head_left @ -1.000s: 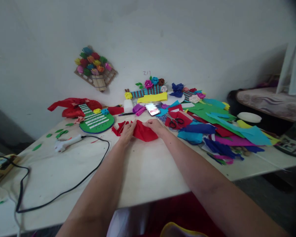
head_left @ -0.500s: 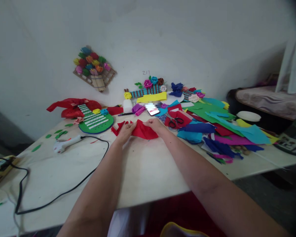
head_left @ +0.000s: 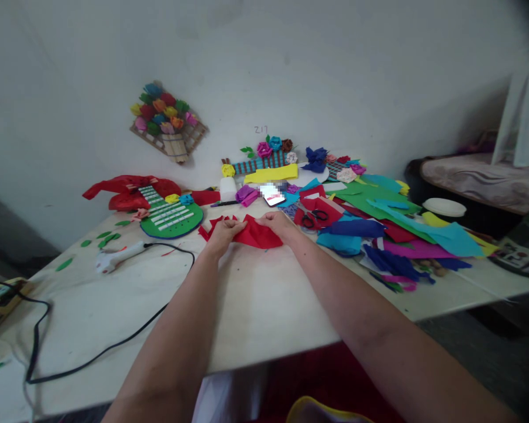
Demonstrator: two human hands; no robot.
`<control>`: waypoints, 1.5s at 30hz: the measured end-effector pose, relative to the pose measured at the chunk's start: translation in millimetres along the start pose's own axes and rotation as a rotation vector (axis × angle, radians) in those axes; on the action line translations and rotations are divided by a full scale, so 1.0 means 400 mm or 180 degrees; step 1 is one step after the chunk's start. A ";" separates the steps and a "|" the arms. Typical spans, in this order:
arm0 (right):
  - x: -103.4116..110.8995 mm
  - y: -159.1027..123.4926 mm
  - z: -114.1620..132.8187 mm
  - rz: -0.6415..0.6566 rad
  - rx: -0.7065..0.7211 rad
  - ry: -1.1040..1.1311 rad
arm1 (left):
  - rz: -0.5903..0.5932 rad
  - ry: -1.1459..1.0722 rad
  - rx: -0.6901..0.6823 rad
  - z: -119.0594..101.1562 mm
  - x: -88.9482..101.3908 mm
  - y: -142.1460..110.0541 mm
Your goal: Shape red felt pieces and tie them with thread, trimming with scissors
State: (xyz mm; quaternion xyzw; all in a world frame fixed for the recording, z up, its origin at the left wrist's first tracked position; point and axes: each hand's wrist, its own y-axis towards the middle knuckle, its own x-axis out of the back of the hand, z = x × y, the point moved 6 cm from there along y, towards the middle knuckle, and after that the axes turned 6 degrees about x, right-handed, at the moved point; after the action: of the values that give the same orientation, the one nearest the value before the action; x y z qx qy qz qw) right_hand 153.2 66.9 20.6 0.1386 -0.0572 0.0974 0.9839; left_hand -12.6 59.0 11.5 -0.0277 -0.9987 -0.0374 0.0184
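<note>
A piece of red crepe paper (head_left: 259, 234) is stretched between my two hands, just above the middle of the table. My left hand (head_left: 224, 234) pinches its left edge, fingers pressed together. At the top right of the paper, my right hand (head_left: 278, 223) grips it between thumb and fingers. More red paper pieces (head_left: 207, 229) with pointed edges lie beside and behind my left hand. A phone (head_left: 272, 194) with a lit screen rests just beyond the paper. Black-handled scissors (head_left: 314, 218) lie on red paper to the right of my right hand.
On the left are a glue gun (head_left: 121, 256) with a black cord (head_left: 110, 349), a green guitar-shaped craft (head_left: 171, 214) and green paper leaves (head_left: 64, 264). Colourful paper sheets (head_left: 379, 202) pile up on the right. A power strip (head_left: 2, 302) sits at the left edge.
My left hand has shifted very slightly along the red crepe paper's left edge. My right hand and the things on the table look the same.
</note>
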 end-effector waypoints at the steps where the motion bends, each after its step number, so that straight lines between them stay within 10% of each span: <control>1: -0.001 0.000 0.000 0.0005 0.0004 0.0010 | -0.0016 -0.0054 0.0018 -0.001 -0.001 -0.001; 22: 0.001 -0.004 0.013 -0.0032 0.0161 -0.0087 | -0.0139 -0.0334 0.0304 0.004 0.001 -0.001; 45: -0.003 -0.006 0.026 0.0076 0.0160 0.0162 | 0.0669 -0.0405 0.0390 0.017 -0.023 -0.007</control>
State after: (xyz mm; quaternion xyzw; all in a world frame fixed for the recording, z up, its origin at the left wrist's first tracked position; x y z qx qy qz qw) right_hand 151.6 61.5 29.8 0.1602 -0.0313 0.1140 0.9800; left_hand -3.7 56.4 4.1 -0.1333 -0.9899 0.0277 -0.0395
